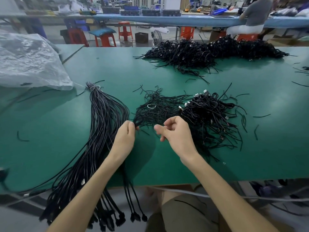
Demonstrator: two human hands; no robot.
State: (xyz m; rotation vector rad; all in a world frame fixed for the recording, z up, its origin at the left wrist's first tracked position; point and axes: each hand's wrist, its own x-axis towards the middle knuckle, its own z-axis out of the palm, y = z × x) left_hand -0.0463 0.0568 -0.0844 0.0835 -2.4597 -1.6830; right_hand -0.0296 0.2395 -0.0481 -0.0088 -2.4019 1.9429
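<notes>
A long bundle of black cables (103, 118), bound at its far end with a white tie, lies on the green table (50, 131) and hangs over the near edge. Right of it sits a heap of thin black twist ties (157, 106), then a pile of coiled black USB cables (212, 111). My left hand (124, 136) pinches a small black loop of cable at the near edge of the tie heap. My right hand (173, 131) hovers just right of it with fingers curled; what it holds, if anything, is not visible.
A large pile of coiled black cables (214, 51) lies at the back of the table. A crumpled clear plastic bag (28, 61) covers the back left. Loose ties are scattered at the right. Orange stools (105, 39) and a seated person (250, 19) are beyond.
</notes>
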